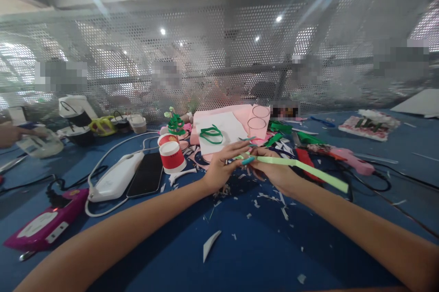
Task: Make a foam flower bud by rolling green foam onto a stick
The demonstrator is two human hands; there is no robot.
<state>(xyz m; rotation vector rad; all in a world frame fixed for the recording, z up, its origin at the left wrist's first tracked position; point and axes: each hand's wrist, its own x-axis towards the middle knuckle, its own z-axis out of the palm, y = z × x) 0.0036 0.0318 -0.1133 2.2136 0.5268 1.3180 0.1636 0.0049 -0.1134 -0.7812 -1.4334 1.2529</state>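
A long, narrow strip of pale green paper (318, 173) runs from my fingers out to the right, with a crease partway along it. My left hand (224, 164) pinches the strip's near end, its teal nails pointing right. My right hand (274, 171) is closed on the same end, partly hidden behind the strip. Behind the hands lies a white sheet (222, 123) with a dark green loop of ribbon or paper (211, 134) on it. Pink paper (258, 116) with drawn circles is underneath.
Left of my hands stand red-and-white cups (172, 158), a black phone (147, 175), a white power bank or adapter (118, 177) and a purple power strip (48, 223). To the right are a pink glue gun (353, 160) and cables. Paper scraps (211, 245) litter the blue table (164, 255).
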